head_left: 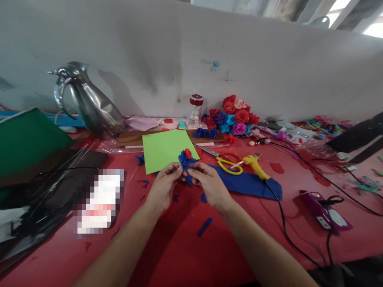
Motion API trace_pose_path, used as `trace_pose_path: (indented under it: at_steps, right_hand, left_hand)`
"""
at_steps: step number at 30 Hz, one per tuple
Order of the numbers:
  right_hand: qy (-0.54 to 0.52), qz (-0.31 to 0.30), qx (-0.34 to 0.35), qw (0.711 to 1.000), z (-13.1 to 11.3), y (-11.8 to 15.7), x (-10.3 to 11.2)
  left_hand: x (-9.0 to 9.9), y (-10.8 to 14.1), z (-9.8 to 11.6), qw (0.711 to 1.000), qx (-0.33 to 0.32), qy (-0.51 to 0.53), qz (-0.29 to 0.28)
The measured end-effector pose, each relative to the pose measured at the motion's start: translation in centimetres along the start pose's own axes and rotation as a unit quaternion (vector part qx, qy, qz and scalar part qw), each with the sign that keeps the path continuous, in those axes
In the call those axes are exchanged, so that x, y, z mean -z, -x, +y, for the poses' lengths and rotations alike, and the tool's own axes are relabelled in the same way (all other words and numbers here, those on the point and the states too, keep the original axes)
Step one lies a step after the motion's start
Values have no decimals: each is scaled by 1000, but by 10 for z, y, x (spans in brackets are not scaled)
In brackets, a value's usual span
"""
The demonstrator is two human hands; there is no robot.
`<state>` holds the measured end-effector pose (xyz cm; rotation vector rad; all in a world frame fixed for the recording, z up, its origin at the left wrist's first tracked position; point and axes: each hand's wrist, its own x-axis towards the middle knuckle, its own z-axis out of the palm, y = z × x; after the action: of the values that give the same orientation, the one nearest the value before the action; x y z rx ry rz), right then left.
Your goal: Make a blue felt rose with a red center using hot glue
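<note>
Between my hands is a small paper flower (187, 158) with a red centre and blue petals around it. My left hand (167, 183) pinches its base from the left. From the other side, the fingers of my right hand (208, 181) close on the lower blue part. Behind the flower lies a bright green paper sheet (167, 147). A strip of blue crepe paper (248, 183) stretches to the right, past my right hand. Yellow-handled scissors (223, 159) and a yellow glue gun (254, 164) rest just beyond that strip.
A steel jug (89, 99) and a red-lidded glass bottle (195, 109) stand near the wall. Finished paper roses (236, 115) are heaped beside the bottle. A purple power strip (324, 211) with black cables lies right. Blue scraps (205, 227) dot the red table (179, 255).
</note>
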<state>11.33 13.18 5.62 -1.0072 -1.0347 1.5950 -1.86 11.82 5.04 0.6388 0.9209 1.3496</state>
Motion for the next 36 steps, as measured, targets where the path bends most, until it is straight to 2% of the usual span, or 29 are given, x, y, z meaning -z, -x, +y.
trace_pose_path:
  at_steps: [6,13,21,29,33,35,36]
  right_hand:
    - [22,25,24,999,-1,-1,1]
    - [20,18,18,999,1,-1,-1]
    - [-5,20,21,1000,-1,-1,-3]
    - [8,28,50,998,-1,1,-3]
    - [79,39,96,992,0,-9,5]
    - [168,62,131,975,-8,-15,20]
    - [236,82,149,957,-15,-17,30]
  left_hand:
    - [1,-2,0,1000,6,18,6]
    - [0,-2,1,1000,8,19,11]
    - [1,1,-2,998,50,46,-8]
    - [-1,1,0,998,55,37,5]
    - [-2,-2,4,999,42,24,20]
    - [-2,-3,6,999,34,21,20]
    - [-2,-4,7,999,29,19,24]
